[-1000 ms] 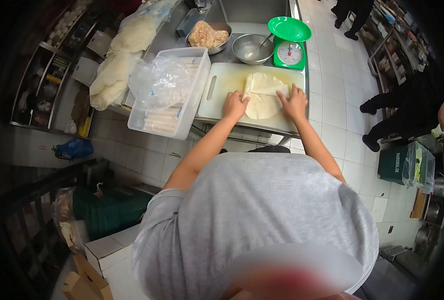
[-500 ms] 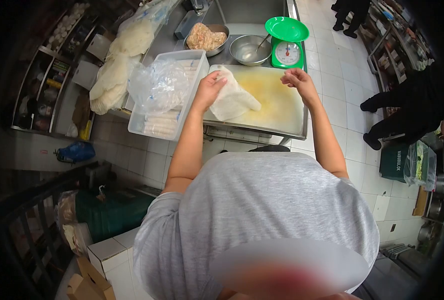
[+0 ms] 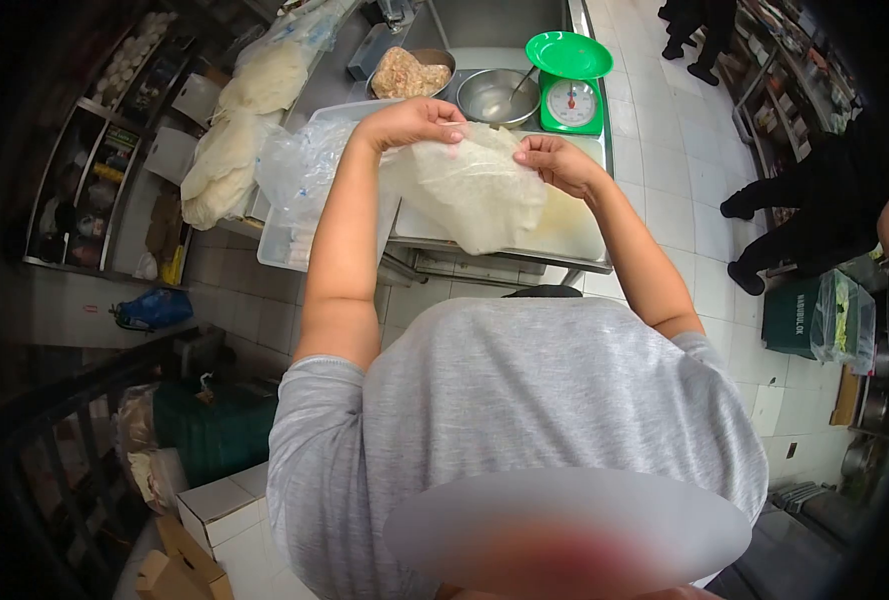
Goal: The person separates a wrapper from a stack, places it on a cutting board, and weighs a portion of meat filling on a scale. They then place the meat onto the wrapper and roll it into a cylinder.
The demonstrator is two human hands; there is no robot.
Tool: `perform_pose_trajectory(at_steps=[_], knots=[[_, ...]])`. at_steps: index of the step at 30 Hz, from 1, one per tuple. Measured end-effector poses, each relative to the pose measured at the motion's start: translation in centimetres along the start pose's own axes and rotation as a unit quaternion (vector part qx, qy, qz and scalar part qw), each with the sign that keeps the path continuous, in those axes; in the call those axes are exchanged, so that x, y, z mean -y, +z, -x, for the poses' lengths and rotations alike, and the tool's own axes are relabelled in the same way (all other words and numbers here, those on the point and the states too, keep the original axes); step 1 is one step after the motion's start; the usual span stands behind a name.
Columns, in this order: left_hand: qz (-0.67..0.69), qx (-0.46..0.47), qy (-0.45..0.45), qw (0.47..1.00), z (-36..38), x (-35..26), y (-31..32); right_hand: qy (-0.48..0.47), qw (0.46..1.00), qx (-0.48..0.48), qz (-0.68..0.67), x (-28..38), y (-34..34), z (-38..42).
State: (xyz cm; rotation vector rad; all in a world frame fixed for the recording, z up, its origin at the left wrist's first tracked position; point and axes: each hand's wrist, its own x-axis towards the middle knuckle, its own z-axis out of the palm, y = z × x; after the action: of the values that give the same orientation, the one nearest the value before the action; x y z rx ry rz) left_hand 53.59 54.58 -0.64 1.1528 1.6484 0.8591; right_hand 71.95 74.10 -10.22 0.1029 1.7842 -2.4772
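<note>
A thin, off-white wrapper sheet (image 3: 475, 195) hangs spread between my two hands, above a white board (image 3: 570, 225) with a yellowish stain. My left hand (image 3: 420, 122) pinches its upper left edge. Its upper right edge is gripped between the thumb and fingers of my right hand (image 3: 560, 165). Behind the sheet stands a metal bowl (image 3: 498, 100) with a spoon handle leaning out. Pale minced filling (image 3: 405, 75) is heaped in another bowl. Left of the board, partly hidden by my left arm, a plastic tub holds pale rolls (image 3: 302, 243) under a clear plastic bag (image 3: 300, 170).
A green dial scale (image 3: 571, 95) stands at the table's back right. More pale sheets (image 3: 227, 165) lie stacked at the left, partly in plastic. Another person (image 3: 805, 205) in dark clothes stands by the right shelves, near a dark green crate (image 3: 793, 325).
My left hand has moved up and the right hand inward to take the sheet's other edge. The sheet, bunched before, is now spread out and lifted.
</note>
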Motion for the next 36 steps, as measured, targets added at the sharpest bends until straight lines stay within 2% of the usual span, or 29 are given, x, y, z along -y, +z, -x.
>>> perform_pose_trajectory(at_steps=[1,3,6,9,11,12,13,14,16,17,20,23,26,29,36], knots=[[-0.027,-0.030,0.001,0.999,-0.5,0.2,0.0,0.003,0.998,-0.025,-0.058,0.0,0.1,0.3],[-0.082,-0.090,0.003,0.993,-1.7,0.9,0.1,-0.037,0.994,-0.106,-0.004,0.4,-1.0,0.0],[-0.170,-0.228,0.029,0.958,-3.2,1.6,0.2,-0.117,0.965,-0.220,0.087,1.4,-1.9,0.1],[-0.159,-0.306,0.241,0.907,-4.5,4.6,1.0,-0.220,0.927,-0.237,0.188,1.6,-0.1,1.6],[-0.197,-0.334,0.236,0.891,-4.4,7.3,2.6,-0.263,0.852,-0.233,0.387,-0.3,1.6,3.4],[-0.216,-0.347,0.233,0.882,-4.1,9.0,3.7,-0.235,0.851,-0.216,0.417,-1.5,2.8,4.5],[-0.209,-0.346,0.178,0.897,-4.3,11.9,4.8,-0.230,0.852,-0.182,0.434,-3.7,3.3,5.5],[-0.202,-0.343,0.122,0.909,-4.4,14.9,6.0,-0.172,0.851,-0.150,0.474,-5.2,3.8,6.8],[-0.273,-0.366,0.026,0.889,-3.4,18.9,8.5,-0.133,0.858,-0.132,0.479,-9.1,3.2,8.4],[-0.306,-0.376,-0.023,0.874,-2.8,20.0,9.5,-0.123,0.851,-0.166,0.483,-10.4,2.6,9.3],[-0.270,-0.472,-0.024,0.839,-2.1,21.3,11.3,-0.086,0.824,-0.273,0.489,-12.8,-0.7,11.1],[-0.253,-0.560,-0.126,0.779,-2.4,19.0,14.1,-0.032,0.787,-0.365,0.496,-10.7,-3.5,10.1],[-0.265,-0.516,-0.245,0.777,-3.2,16.9,15.4,-0.174,0.742,-0.287,0.581,-10.2,-3.5,7.9],[-0.242,-0.464,-0.229,0.821,-3.5,17.3,15.2,-0.185,0.696,-0.182,0.669,-12.6,-3.4,7.3],[-0.200,-0.500,-0.157,0.828,-3.2,19.3,14.3,-0.161,0.732,-0.207,0.628,-13.7,-3.9,8.8]])
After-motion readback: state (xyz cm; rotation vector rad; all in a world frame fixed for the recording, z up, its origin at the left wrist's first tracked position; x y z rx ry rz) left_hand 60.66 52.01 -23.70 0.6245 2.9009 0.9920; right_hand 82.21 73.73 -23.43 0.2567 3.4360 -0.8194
